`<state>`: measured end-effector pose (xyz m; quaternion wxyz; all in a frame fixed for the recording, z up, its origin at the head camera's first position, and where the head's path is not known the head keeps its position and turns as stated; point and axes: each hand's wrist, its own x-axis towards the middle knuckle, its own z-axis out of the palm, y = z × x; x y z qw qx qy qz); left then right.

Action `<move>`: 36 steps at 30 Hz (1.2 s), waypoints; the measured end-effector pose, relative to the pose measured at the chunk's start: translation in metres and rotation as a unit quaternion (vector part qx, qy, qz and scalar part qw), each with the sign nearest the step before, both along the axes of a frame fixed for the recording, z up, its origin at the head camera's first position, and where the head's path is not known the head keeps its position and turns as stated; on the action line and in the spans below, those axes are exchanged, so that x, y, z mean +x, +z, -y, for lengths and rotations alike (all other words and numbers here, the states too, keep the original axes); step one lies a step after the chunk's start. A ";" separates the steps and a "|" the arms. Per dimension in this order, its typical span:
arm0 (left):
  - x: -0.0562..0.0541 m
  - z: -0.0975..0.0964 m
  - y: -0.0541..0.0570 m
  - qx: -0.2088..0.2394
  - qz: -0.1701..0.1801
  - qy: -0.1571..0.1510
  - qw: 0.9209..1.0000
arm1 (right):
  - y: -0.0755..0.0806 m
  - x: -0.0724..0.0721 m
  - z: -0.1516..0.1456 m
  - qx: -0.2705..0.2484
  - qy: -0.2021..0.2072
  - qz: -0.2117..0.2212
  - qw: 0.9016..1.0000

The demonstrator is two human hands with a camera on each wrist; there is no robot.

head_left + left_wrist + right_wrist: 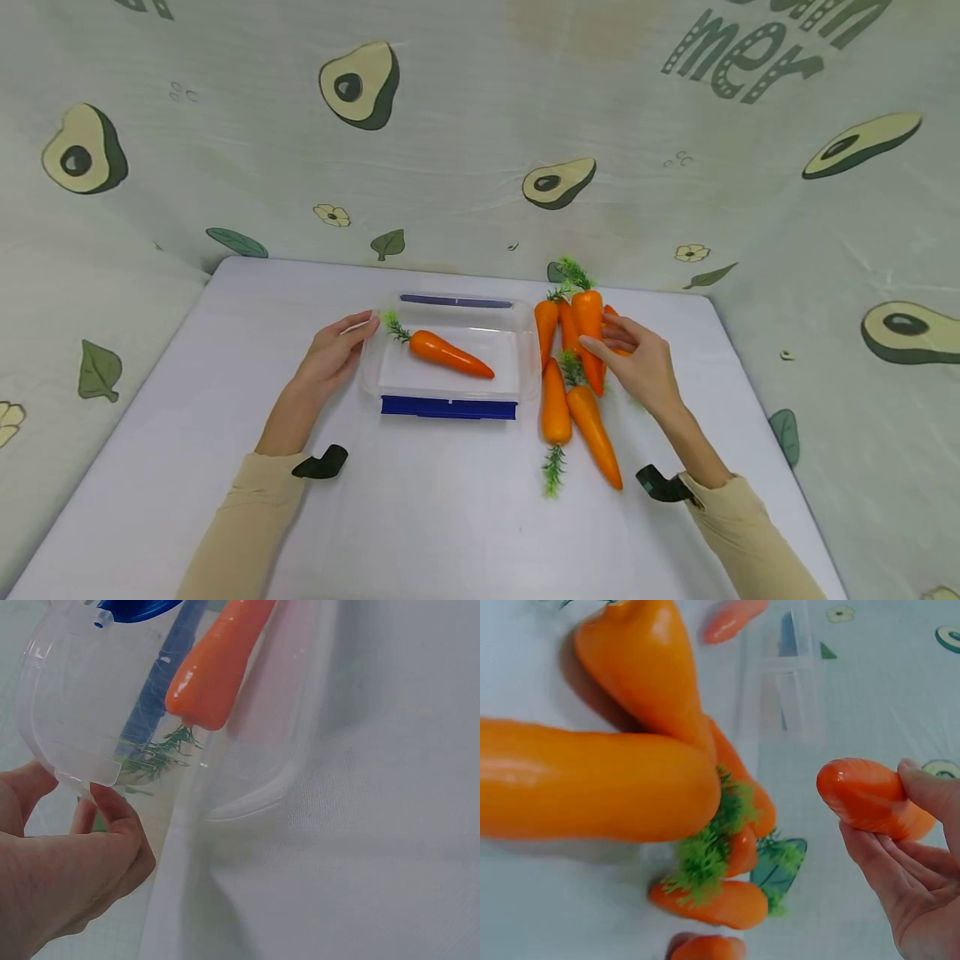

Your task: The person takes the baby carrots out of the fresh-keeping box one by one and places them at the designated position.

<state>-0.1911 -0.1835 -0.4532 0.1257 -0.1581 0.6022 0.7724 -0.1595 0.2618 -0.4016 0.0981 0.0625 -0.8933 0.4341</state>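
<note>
A clear plastic container [502,343] with blue latches lies in the middle of the table. Inside it rests one orange carrot [447,354], its green leafy top toward the left. My left hand [330,358] pinches the container's left rim; in the left wrist view, thumb and fingers of the left hand [82,862] meet at a clear side flap. To the right of the container, my right hand [645,362] grips another carrot [587,315] by its side, raised over the pile. The right wrist view shows this carrot [866,791] between thumb and fingers.
Several more carrots lie beside the container's right side, among them a front carrot [595,433] pointing toward me and one [556,408] with its leaves forward. The white table [450,517] ends at a hanging cloth [450,150] with avocado prints.
</note>
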 end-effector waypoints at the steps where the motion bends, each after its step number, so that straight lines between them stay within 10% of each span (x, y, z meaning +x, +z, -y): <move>1: 0.001 0.001 0.000 0.000 -0.001 0.001 1.000 | -0.001 0.001 -0.002 0.004 -0.003 0.003 1.000; 36: 0.001 0.002 0.000 -0.019 0.004 -0.007 1.000 | -0.064 0.057 -0.053 0.081 -0.092 0.063 0.990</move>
